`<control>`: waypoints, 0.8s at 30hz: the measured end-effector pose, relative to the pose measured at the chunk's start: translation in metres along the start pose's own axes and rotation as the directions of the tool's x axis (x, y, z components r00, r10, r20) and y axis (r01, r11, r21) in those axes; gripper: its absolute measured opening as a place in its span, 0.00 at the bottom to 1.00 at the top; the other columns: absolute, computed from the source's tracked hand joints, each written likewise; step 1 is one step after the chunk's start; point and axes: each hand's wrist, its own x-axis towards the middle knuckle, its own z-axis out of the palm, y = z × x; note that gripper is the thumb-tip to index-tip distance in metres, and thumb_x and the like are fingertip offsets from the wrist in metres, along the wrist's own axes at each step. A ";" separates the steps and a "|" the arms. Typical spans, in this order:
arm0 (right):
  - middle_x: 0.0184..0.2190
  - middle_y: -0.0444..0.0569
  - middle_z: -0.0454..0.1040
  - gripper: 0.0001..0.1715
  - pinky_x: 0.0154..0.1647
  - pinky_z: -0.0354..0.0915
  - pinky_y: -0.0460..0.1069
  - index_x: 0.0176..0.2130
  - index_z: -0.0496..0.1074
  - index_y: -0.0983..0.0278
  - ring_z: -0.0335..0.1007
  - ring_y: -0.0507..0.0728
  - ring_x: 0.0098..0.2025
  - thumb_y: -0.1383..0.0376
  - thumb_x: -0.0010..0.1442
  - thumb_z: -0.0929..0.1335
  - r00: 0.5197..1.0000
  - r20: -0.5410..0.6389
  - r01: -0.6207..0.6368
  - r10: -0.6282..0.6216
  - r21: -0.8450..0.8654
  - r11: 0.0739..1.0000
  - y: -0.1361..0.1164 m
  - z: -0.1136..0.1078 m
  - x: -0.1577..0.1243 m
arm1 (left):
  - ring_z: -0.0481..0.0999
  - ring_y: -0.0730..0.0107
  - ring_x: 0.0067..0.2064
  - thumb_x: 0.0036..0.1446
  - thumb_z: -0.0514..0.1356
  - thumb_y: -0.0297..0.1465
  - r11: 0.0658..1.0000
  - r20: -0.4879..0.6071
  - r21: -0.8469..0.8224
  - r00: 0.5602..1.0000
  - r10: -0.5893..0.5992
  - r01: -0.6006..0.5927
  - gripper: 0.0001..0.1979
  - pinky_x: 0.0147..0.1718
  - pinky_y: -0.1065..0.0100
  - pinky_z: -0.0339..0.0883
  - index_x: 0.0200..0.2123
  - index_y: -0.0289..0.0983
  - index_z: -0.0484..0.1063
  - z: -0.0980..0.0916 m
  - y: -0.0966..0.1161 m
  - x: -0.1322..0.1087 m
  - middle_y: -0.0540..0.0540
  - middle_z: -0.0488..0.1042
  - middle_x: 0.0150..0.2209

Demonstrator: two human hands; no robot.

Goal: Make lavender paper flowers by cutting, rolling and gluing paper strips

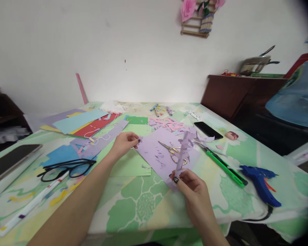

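Note:
My right hand (pixel 195 188) pinches the lower end of a curled lilac paper strip (pixel 182 152) with fringed, ragged cuts, holding it upright. Behind the strip, small gold-handled scissors (pixel 171 149) lie on a lilac paper sheet (pixel 154 147) strewn with tiny purple scraps. My left hand (pixel 125 142) is closed, thumb and fingertips together at the left corner of that sheet. Whether it grips the corner or a small scrap I cannot tell. Under the left hand lies a light green sheet (pixel 125 165).
Right side: green utility knife (pixel 226 167), blue glue gun (pixel 260 182), black phone (pixel 207 130). Pink and lilac scraps (pixel 166 124) lie behind the sheet. Left side: black glasses (pixel 66 169), coloured papers (pixel 79 121), a white stick (pixel 33 205), another phone (pixel 12 160).

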 end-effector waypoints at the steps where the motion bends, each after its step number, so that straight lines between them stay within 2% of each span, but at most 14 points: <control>1: 0.30 0.47 0.75 0.13 0.32 0.65 0.46 0.30 0.74 0.63 0.69 0.55 0.33 0.58 0.45 0.76 1.000 -0.020 -0.004 0.005 0.010 1.000 0.000 0.000 0.000 | 0.75 0.66 0.22 0.41 0.64 0.31 1.000 0.028 0.009 1.000 -0.007 0.006 0.08 0.24 0.69 0.62 0.27 0.34 0.75 0.000 0.000 -0.001 0.48 0.75 0.20; 6: 0.30 0.46 0.74 0.16 0.34 0.64 0.46 0.32 0.74 0.63 0.67 0.54 0.33 0.59 0.44 0.77 0.998 -0.047 -0.042 0.045 0.052 0.998 0.000 0.000 -0.002 | 0.73 0.70 0.23 0.46 0.62 0.35 0.996 0.183 0.088 0.983 -0.007 -0.009 0.10 0.24 0.72 0.60 0.29 0.34 0.76 0.001 0.004 -0.005 0.49 0.73 0.20; 11: 0.31 0.46 0.75 0.16 0.36 0.63 0.46 0.33 0.74 0.62 0.68 0.53 0.35 0.59 0.45 0.76 0.999 -0.020 -0.043 0.045 0.061 0.997 0.003 -0.001 -0.001 | 0.73 0.71 0.23 0.47 0.61 0.36 0.998 0.231 0.057 0.973 -0.006 -0.008 0.11 0.24 0.72 0.59 0.30 0.33 0.75 0.001 0.007 -0.006 0.49 0.73 0.20; 14: 0.31 0.46 0.75 0.15 0.35 0.63 0.46 0.33 0.74 0.62 0.68 0.53 0.34 0.59 0.45 0.76 0.999 -0.006 -0.039 0.039 0.057 0.998 0.003 -0.002 -0.002 | 0.76 0.67 0.26 0.46 0.61 0.33 1.000 0.221 0.013 0.975 0.006 -0.009 0.13 0.28 0.70 0.63 0.36 0.33 0.73 0.001 0.007 -0.006 0.49 0.73 0.21; 17: 0.30 0.45 0.74 0.15 0.34 0.63 0.46 0.32 0.74 0.62 0.68 0.53 0.34 0.59 0.45 0.76 0.999 -0.006 -0.033 0.033 0.058 0.998 0.002 -0.002 -0.002 | 0.77 0.65 0.29 0.42 0.62 0.31 1.000 0.177 -0.028 0.984 0.007 -0.002 0.19 0.32 0.66 0.67 0.41 0.34 0.69 -0.001 0.007 -0.005 0.49 0.74 0.24; 20: 0.30 0.46 0.74 0.16 0.35 0.63 0.46 0.32 0.74 0.63 0.68 0.53 0.34 0.58 0.45 0.76 0.999 -0.008 -0.031 0.031 0.045 0.999 0.002 -0.002 -0.002 | 0.78 0.62 0.32 0.40 0.64 0.31 1.000 0.143 -0.017 0.990 -0.004 0.007 0.20 0.35 0.63 0.68 0.40 0.33 0.69 -0.003 0.006 -0.004 0.46 0.76 0.28; 24: 0.31 0.46 0.74 0.15 0.35 0.63 0.46 0.32 0.74 0.63 0.68 0.53 0.34 0.58 0.45 0.76 1.000 0.000 -0.026 0.026 0.016 1.000 0.002 -0.002 -0.002 | 0.77 0.62 0.35 0.41 0.64 0.33 1.000 0.138 -0.012 0.990 0.008 -0.006 0.16 0.37 0.63 0.68 0.36 0.33 0.71 -0.003 0.006 -0.004 0.43 0.77 0.31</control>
